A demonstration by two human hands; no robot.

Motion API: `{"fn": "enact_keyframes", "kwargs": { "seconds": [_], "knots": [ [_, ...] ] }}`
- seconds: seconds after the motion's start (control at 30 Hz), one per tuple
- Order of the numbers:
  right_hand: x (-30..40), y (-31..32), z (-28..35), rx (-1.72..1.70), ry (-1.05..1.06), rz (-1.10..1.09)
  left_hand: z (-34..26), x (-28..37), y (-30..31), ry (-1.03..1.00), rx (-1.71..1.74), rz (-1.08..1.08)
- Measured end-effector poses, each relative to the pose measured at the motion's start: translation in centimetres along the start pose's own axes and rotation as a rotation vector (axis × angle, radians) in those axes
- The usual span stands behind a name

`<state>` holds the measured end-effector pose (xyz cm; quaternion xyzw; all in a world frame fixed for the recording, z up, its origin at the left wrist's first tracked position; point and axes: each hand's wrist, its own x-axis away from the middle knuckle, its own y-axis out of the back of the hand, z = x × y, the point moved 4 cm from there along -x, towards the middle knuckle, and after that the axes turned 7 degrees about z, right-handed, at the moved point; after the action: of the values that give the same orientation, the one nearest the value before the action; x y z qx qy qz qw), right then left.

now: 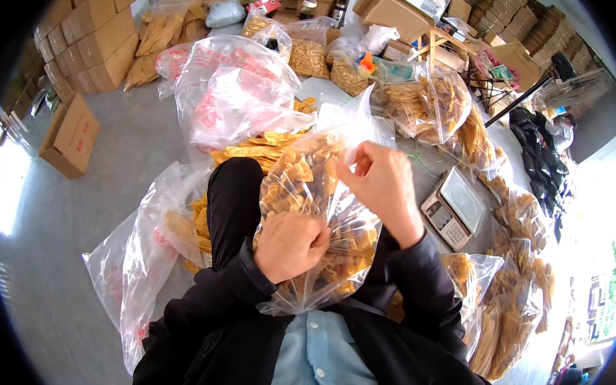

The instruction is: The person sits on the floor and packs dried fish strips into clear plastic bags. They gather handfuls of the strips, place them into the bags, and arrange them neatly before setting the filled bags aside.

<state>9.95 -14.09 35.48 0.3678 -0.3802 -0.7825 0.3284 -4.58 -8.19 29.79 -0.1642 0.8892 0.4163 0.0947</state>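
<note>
A clear plastic bag [338, 249] filled with curled, dried golden-brown pieces rests on my lap, its lower end near my shirt front. My left hand [293, 246] is closed in a fist on the film at the bag's near side. Higher up and to the right, my right hand [384, 188] pinches the film between thumb and fingers. Loose plastic [353, 110] stands up beyond that hand. Just past my knee lie long dried golden strips [263, 147], partly covered by a large clear sack with red print [238, 91].
A digital scale [454, 207] sits on the floor to the right. Filled clear bags [514, 285] line the right side. Another plastic sack [147, 244] lies left. Cardboard boxes [92, 41] are stacked at back left, with an open carton [72, 135] nearer. A person [562, 132] is far right.
</note>
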Motion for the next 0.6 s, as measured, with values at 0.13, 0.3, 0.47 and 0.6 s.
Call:
{"fn": "enact_keyframes", "kwargs": {
  "seconds": [0.13,0.3,0.47,0.6],
  "knots": [
    [0.5,-0.3,-0.3,-0.080,-0.020,-0.017,-0.2,-0.3,-0.2,0.012,-0.016,0.020],
    [-1.9,-0.3,-2.8,-0.255,-0.026,-0.119,0.0,-0.4,-0.1,-0.029,0.005,-0.003],
    [-5.5,0.4,-4.4,-0.217,0.020,-0.224,0.1,-0.2,-0.1,-0.021,0.025,0.007],
    [-7.5,1.3,-4.8,-0.139,0.040,-0.295,0.0,-0.3,-0.1,-0.041,0.049,0.001]
  ]
}}
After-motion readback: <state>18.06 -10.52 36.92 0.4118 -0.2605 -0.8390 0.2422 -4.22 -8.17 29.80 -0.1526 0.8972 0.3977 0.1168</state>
